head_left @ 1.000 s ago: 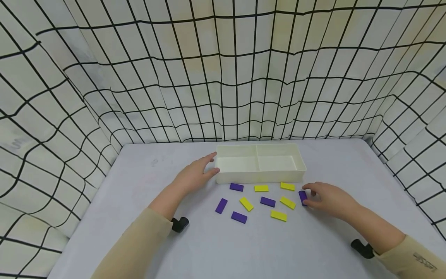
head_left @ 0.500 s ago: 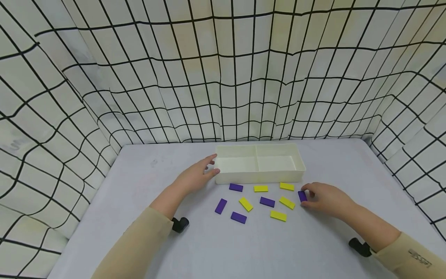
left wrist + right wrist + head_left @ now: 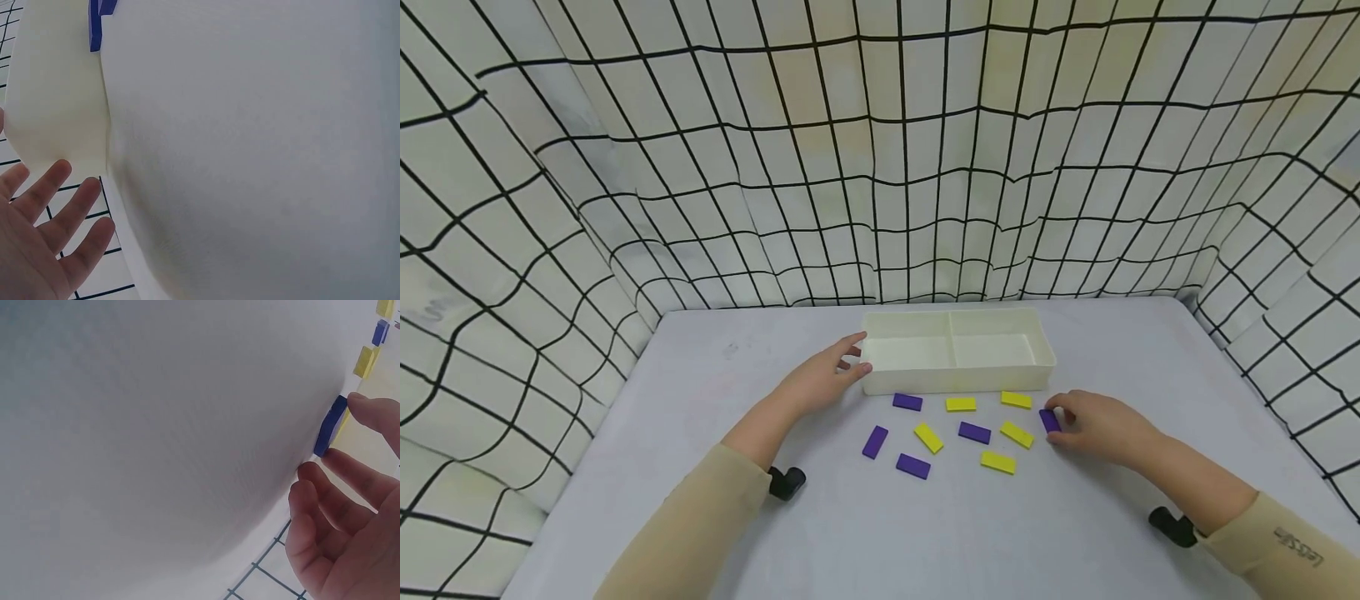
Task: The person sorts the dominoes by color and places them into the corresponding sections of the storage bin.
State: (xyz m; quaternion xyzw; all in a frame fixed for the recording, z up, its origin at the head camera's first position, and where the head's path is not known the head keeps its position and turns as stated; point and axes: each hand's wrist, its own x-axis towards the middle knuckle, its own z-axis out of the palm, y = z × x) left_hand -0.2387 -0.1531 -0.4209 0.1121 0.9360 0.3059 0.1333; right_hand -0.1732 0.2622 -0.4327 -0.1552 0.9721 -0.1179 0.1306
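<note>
At the right of the head view, my right hand pinches a purple block by its two ends, between thumb and index finger. The same blue-purple block shows in the right wrist view, with the other fingers curled below it. My left hand is at the left end of the white two-compartment tray, fingers spread and relaxed. In the left wrist view its fingertips lie close to the tray; contact is hard to tell.
In front of the tray lie several loose purple blocks and yellow blocks on the white tabletop. A black grid net surrounds the table at the back and sides.
My right thumb and index finger have drawn together onto the purple block, which has turned a little. The left hand stays beside the tray.
</note>
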